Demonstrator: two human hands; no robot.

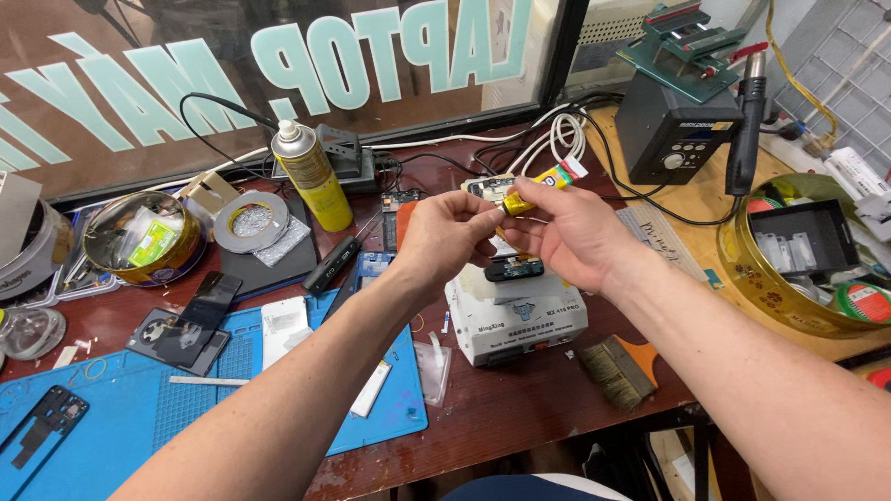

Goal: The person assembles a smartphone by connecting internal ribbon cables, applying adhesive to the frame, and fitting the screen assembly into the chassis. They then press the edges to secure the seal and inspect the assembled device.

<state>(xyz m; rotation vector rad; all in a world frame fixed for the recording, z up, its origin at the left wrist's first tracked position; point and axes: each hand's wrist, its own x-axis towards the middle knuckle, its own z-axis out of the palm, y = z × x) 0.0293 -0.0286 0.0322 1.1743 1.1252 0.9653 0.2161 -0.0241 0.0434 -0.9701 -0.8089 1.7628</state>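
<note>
Yellow glue tube (535,190) held above the white heating box (516,320), gripped in right hand (571,232). Left hand (447,237) pinches the tube's tip. Brush (620,366) right of box; spray can (312,174) and blue mat (186,390) left, on tabletop (520,408).

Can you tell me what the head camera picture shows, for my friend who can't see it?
Two hands meet above a cluttered repair bench: the right hand holds a small yellow tube, and the left hand pinches its tip. Below them sits a white box machine, beside a blue mat and a brush.
</note>
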